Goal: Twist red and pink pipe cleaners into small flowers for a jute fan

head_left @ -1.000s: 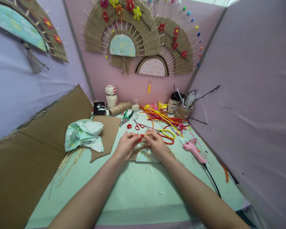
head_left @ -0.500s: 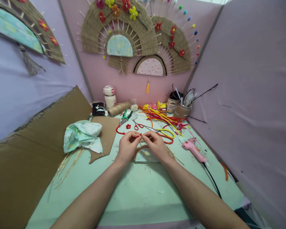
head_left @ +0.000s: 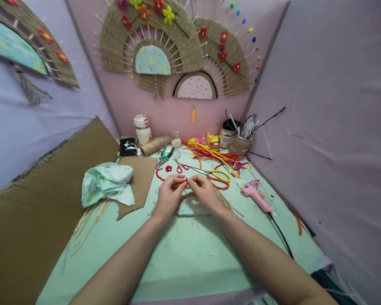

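My left hand (head_left: 170,192) and my right hand (head_left: 203,191) meet at the middle of the table, fingertips pinched together. Between them is a red pipe cleaner (head_left: 159,174), bent at my fingers, with its loose end curving out to the left. Under my hands lies a small half-round fan (head_left: 192,206) with a pale floral cloth centre and twine at its sides; my hands hide part of it. A finished red flower (head_left: 168,168) rests just beyond my left hand. Yellow-and-red-handled scissors (head_left: 220,177) lie beyond my right hand.
Small red scissors (head_left: 182,167), green pliers (head_left: 166,154) and a pile of coloured pipe cleaners (head_left: 216,156) lie farther back. On the right is a pink glue gun (head_left: 256,197) with its cord. Cardboard (head_left: 139,182), crumpled cloth (head_left: 108,182) and thin sticks (head_left: 93,220) are at left.
The view has shifted slightly, so the background sits a little farther left. My fingers still pinch the red pipe cleaner, whose loose end has drawn closer to my left hand.
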### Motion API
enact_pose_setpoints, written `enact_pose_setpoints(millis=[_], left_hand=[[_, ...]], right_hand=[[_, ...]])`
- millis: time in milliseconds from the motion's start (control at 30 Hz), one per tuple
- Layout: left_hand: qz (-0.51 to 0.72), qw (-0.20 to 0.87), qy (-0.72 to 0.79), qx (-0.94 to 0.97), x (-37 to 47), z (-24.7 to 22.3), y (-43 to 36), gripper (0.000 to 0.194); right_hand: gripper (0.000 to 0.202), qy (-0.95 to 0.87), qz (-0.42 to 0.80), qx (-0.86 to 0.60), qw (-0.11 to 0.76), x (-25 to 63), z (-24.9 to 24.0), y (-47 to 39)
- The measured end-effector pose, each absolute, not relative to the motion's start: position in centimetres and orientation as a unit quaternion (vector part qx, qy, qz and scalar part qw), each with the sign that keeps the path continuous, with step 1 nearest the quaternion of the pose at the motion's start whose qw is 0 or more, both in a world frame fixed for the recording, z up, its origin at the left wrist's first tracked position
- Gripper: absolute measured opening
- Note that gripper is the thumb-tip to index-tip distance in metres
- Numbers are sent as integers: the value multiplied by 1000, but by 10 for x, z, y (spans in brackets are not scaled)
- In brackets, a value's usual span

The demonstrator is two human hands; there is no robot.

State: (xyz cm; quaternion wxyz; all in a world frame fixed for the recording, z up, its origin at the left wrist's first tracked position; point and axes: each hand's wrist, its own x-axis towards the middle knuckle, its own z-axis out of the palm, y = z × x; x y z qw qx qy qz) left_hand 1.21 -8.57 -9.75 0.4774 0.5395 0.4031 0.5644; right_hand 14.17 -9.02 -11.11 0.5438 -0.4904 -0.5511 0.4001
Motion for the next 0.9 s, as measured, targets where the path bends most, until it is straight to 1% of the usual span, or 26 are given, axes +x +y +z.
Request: enact_pose_setpoints(millis=[100,167,233,367,467,567,700,900], left_hand=[[523,571,404,487,11,-95,-83,28],[503,606,409,461,10,-95,-81,36],[489,619,408,459,9,-97,-80,34],[474,614,410,480,6,-100,-78,23],[486,604,415,475,6,-102,-78,22],[502,606,420,452,8,-103,-78,23],[539,634,404,378,9,-104,-76,26],[544,703,346,301,9,-106,-74,26]], right_hand=[[22,-563,358,-516,538,147,-109,-88],[20,-579,331,-524,530,150,-106,-88],[18,-605,314,-521,514,151,-104,-89],[18,-660,282,-510,474,151,-104,-91],[19,-673,265,-511,465,150,-106,-92],[21,-661,293,-510,466,150,-108,-91],[26,-622,372,-508,465,149,-109,-88],[19,-604,440,-483,456,142,-108,-89]])
